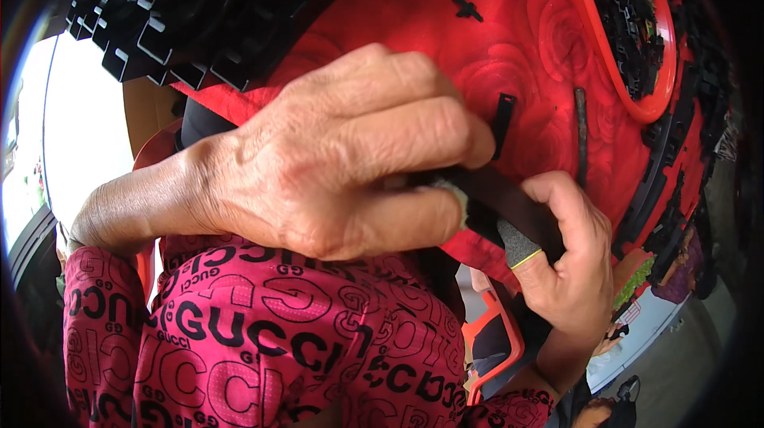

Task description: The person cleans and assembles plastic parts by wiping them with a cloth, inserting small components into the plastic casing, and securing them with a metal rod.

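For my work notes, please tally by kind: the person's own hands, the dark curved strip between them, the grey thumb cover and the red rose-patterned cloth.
Left hand and right hand: 2
Dark curved strip: 1
Grey thumb cover: 1
Red cloth: 1
Total: 5

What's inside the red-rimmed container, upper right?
Jumbled black pieces show inside the container. They cover its bottom, so that's hidden; its far end is out of frame.

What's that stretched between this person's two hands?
A dark, curved strip: it spans the gap from the left hand to the right hand, as the head view shows.
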A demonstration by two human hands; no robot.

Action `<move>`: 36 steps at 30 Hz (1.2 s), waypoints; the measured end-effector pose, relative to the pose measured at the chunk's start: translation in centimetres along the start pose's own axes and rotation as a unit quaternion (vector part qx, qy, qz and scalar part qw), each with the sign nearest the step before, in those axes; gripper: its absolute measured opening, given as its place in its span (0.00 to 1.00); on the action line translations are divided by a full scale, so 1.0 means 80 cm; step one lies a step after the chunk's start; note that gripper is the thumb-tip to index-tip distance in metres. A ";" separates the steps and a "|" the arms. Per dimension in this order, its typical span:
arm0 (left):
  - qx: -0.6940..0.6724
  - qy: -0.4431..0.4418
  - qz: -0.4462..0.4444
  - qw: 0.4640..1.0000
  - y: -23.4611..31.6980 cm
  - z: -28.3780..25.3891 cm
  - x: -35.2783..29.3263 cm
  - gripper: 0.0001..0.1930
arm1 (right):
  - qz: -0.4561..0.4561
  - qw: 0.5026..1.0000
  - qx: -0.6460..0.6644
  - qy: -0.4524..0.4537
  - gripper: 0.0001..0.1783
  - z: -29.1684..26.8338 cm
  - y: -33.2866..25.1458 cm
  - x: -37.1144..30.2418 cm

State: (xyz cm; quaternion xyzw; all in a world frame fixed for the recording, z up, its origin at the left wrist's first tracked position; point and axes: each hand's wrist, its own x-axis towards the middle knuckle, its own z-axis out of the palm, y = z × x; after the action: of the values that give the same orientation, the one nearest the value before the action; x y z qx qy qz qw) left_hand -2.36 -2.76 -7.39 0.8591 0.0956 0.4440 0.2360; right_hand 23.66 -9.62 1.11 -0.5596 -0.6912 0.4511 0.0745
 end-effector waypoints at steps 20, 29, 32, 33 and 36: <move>0.015 -0.081 -0.065 0.994 0.027 -0.005 0.002 0.18 | -0.190 0.920 -0.231 0.255 0.21 0.055 0.030 -0.032; -0.028 -0.117 -0.074 0.990 0.023 -0.016 0.009 0.16 | -0.162 0.933 -0.202 0.251 0.21 0.047 0.017 -0.030; -0.028 -0.054 -0.147 0.987 0.024 -0.005 0.009 0.24 | -0.154 0.940 -0.213 0.215 0.26 0.029 0.013 -0.025; -0.029 -0.054 -0.149 0.987 0.026 -0.006 0.009 0.24 | -0.154 0.941 -0.212 0.213 0.26 0.029 0.012 -0.023; -0.019 -0.065 -0.207 0.976 0.032 -0.011 0.015 0.24 | -0.135 0.933 -0.240 0.231 0.23 0.029 0.006 -0.020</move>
State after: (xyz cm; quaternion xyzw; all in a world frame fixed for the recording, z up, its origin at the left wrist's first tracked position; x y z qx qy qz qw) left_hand -2.47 -4.22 -4.82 0.8428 0.2475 0.3307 0.3449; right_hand 23.13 -12.27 0.08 -0.5512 -0.8114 0.1160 0.1562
